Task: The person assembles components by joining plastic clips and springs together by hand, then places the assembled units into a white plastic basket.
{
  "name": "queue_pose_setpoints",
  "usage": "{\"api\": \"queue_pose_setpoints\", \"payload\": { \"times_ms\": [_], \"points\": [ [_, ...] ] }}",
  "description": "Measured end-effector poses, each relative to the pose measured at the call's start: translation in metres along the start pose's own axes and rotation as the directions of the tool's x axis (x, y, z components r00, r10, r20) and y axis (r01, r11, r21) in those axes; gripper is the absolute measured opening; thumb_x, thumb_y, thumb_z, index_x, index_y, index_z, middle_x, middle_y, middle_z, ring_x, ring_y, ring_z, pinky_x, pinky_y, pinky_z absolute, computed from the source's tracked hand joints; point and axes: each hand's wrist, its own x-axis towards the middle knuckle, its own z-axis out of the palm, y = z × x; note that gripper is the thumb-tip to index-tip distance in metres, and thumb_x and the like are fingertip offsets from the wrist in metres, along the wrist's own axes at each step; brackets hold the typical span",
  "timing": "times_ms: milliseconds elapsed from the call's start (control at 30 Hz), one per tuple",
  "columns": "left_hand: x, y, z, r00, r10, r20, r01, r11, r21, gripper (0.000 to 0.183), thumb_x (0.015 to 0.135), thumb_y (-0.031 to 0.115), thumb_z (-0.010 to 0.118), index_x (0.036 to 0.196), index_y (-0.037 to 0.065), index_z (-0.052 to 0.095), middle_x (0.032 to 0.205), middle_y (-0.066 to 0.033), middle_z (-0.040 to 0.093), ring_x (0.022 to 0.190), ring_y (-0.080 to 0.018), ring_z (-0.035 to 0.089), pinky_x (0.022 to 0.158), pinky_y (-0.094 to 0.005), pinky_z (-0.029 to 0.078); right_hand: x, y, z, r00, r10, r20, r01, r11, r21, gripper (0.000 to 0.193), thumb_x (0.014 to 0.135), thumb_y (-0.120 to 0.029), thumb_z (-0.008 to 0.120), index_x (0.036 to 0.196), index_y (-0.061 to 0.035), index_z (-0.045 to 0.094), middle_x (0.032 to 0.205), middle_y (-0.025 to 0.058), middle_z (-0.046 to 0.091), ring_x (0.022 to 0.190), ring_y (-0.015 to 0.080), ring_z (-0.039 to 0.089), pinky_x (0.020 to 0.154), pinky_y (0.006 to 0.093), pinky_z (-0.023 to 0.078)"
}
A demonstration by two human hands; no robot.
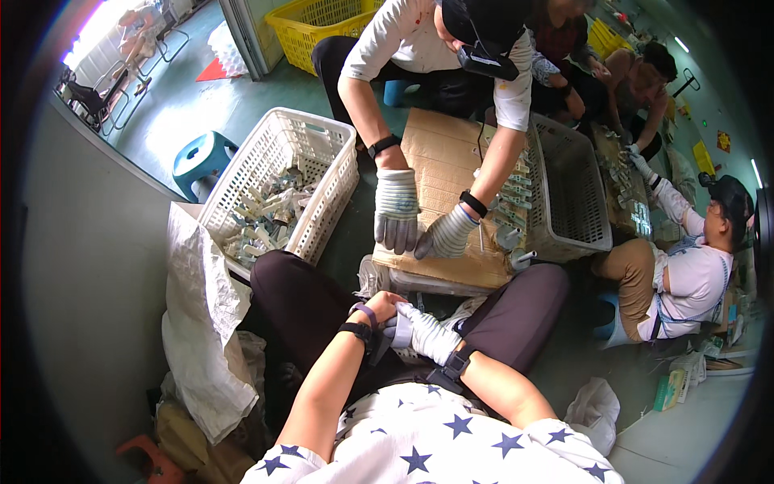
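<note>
- Nearest the lens: star-printed shirt, both forearms reaching forward over the lap.
- Left hand bare, curled at the cuff of the white glove; grip closed on that cuff, apparently tugging it.
- Right hand inside the glove, fingers loosely bent, holding nothing else as far as visible.
- Gloving looks partly done: right covered, left uncovered; no second glove to be seen.
- Just beyond the glove: cardboard sheet laid over a crate as a surface, with a co-worker's two gloved hands pressing on its near edge.
- Right of the cardboard: grey basket, with small metal-and-white parts lined along the edge between the two.
- Left of the cardboard: white basket heaped with similar parts, untouched for now.
- Sorting seemingly well short of finished, judging by that heap.
- Room: tight. White sack and grey wall to the left of the glove, another seated person to the right, the cardboard's near edge close ahead; only open space straight above the lap.
</note>
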Motion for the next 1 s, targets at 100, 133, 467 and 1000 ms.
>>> {"api": "queue_pose_setpoints", "payload": {
  "times_ms": [100, 133, 467, 1000],
  "points": [
    [-0.004, 0.023, 0.005, 0.999, -0.028, 0.019, 0.027, 0.998, 0.050, 0.028, 0.076, 0.003, 0.057, 0.103, 0.000, 0.064, 0.094, -0.0084, 0.067, 0.085, -0.0123, 0.061, 0.078, -0.0266, 0.048, 0.004, 0.001, -0.016, 1.000, -0.018, -0.011, 0.018, 1.000, 0.016, 0.036, 0.091, -0.037, 0.047, 0.105, -0.0052, 0.054, 0.092, 0.0110, 0.064, 0.078, 0.0235, 0.063, 0.071, 0.0350, 0.052],
    [-0.010, 0.030, 0.004, 0.998, -0.059, 0.010, 0.058, 0.995, 0.081, 0.029, 0.076, 0.002, 0.057, 0.103, 0.000, 0.064, 0.094, -0.0086, 0.067, 0.085, -0.0127, 0.061, 0.079, -0.0268, 0.048, 0.004, 0.001, -0.012, 1.000, -0.006, 0.009, 0.006, 1.000, 0.018, 0.036, 0.091, -0.037, 0.047, 0.106, -0.0055, 0.054, 0.093, 0.0110, 0.064, 0.079, 0.0235, 0.063, 0.071, 0.0354, 0.052],
    [0.002, -0.002, 0.005, 0.986, 0.166, 0.002, -0.165, 0.984, -0.066, 0.028, 0.077, -0.004, 0.053, 0.101, 0.000, 0.064, 0.093, -0.0081, 0.067, 0.085, -0.0133, 0.061, 0.079, -0.0264, 0.048, 0.005, 0.005, -0.009, 0.999, -0.026, -0.026, 0.027, 0.999, 0.028, 0.036, 0.090, -0.037, 0.048, 0.106, -0.0060, 0.054, 0.093, 0.0100, 0.064, 0.081, 0.0241, 0.063, 0.073, 0.0361, 0.052],
    [0.015, 0.016, 0.011, 0.997, 0.044, -0.070, -0.071, 0.892, -0.446, 0.020, 0.081, 0.001, 0.061, 0.101, 0.000, 0.063, 0.088, -0.0028, 0.065, 0.075, -0.0098, 0.060, 0.068, -0.0260, 0.051, -0.034, -0.067, -0.005, 0.971, -0.226, 0.075, 0.199, 0.596, -0.778, 0.035, 0.089, -0.035, 0.052, 0.103, -0.0037, 0.056, 0.093, 0.0095, 0.062, 0.089, 0.0225, 0.059, 0.081, 0.0320, 0.046]
  ]
}}
